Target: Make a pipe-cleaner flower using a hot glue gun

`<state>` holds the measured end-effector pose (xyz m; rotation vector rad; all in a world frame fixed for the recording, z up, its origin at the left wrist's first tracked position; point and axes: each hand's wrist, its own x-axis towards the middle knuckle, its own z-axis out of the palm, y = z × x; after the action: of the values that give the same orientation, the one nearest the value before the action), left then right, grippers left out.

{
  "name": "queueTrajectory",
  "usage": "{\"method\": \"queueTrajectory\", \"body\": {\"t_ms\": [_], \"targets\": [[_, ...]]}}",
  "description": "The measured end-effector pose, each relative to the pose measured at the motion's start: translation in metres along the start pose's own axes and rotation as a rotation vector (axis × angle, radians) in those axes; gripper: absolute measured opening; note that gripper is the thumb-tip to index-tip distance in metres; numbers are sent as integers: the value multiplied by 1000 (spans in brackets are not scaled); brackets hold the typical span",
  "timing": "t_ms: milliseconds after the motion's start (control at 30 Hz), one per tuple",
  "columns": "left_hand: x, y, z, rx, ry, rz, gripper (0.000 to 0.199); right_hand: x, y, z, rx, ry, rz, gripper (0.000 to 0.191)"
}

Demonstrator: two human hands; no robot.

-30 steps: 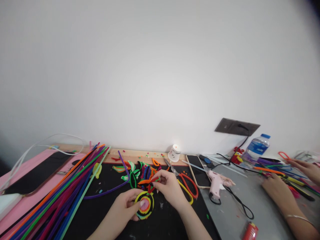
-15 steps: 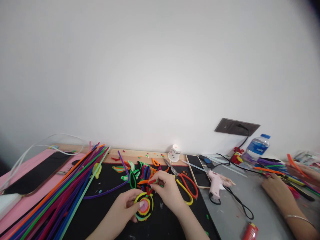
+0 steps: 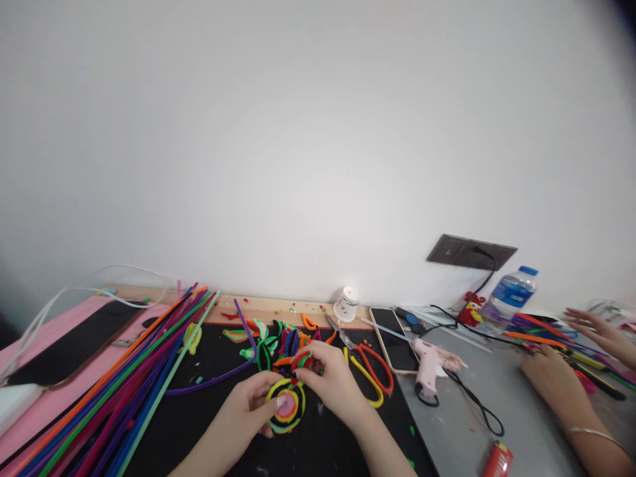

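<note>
My left hand (image 3: 251,411) pinches a round coil of pipe cleaners (image 3: 286,406), ringed yellow, black, orange and pink, with the thumb on its pink middle. At the coil's top edge, the fingers of my right hand (image 3: 325,374) close on a small red and green pipe cleaner piece (image 3: 301,361). A tiny dark bit shows by the right fingertips, too small to name. Just behind the hands lie looped pipe cleaner shapes (image 3: 265,348) in green, white and orange. Scissors (image 3: 368,368) with red and yellow handles rest right of my right hand.
A bundle of long pipe cleaners (image 3: 144,377) lies left, beside a tablet-like dark screen (image 3: 74,341). On the right are a phone (image 3: 395,341), pink glue gun (image 3: 428,368), lighter (image 3: 498,458), water bottle (image 3: 511,295) and a co-worker's hands (image 3: 551,377). A paper cup (image 3: 346,305) stands behind.
My right fingers have shifted slightly at the coil's top, and the red piece is turned differently. The co-worker's far hand has put down an orange-red pipe cleaner and opened.
</note>
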<state>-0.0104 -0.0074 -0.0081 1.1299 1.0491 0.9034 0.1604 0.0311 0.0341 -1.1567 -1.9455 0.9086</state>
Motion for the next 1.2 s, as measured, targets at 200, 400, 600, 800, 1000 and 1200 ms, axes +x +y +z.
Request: {"method": "queueTrajectory", "body": {"t_ms": [200,400,600,800,1000,1200], "targets": [[0,1,0,6,-6,-10,29,0,9,5,0,-28,2,7],[0,3,1,-1,-4,-18,28,-1,9,5,-19,-35,-10,8],[-1,3,1,-25,7,-33,27,-1,2,4,-5,-38,-24,10],[1,7,0,-103,46,-55,27,-1,-3,-1,81,-35,-25,31],[2,3,-4,-198,124,-36,37,-1,1,2,208,-44,34,35],[3,3,-8,-272,225,-14,39,-4,-2,13,221,-90,27,40]]}}
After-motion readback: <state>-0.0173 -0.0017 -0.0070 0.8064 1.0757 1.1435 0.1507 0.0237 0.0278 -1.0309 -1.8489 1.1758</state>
